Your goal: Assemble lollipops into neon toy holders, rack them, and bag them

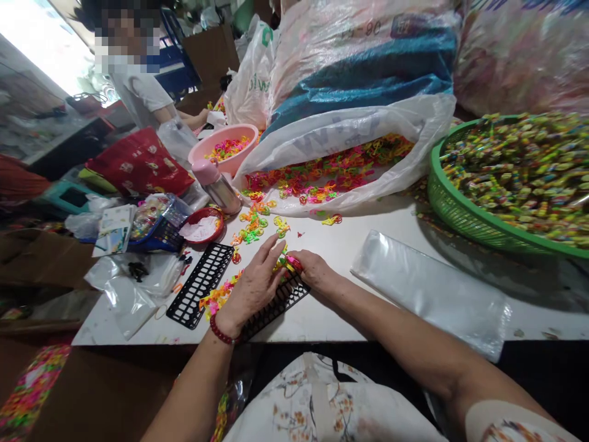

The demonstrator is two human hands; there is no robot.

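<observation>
— Where do we find ourselves?
— At a white counter (350, 245), over a black grid (276, 305) at its near edge. Our right hand (313, 271) has its grip pinched shut on a few bright plastic rings (289, 264), held just over the grid's far end. Our left hand (251, 288) lies spread beside it, grip open, fingertips touching the same rings.
— How much looks done?
— Little, we judge. A clump of coloured pieces lies at the grid's left end, its right end shows open holes, and our hands hide the middle. A second grid (200, 283), just to the left, has all its holes showing.
— And what is left?
— Plenty. A heap (253, 224) lies loose farther up the counter, and an open bag (331, 175) beyond it spills many more. A green basket (453, 205) of small wrapped pieces stands at the far right.
</observation>
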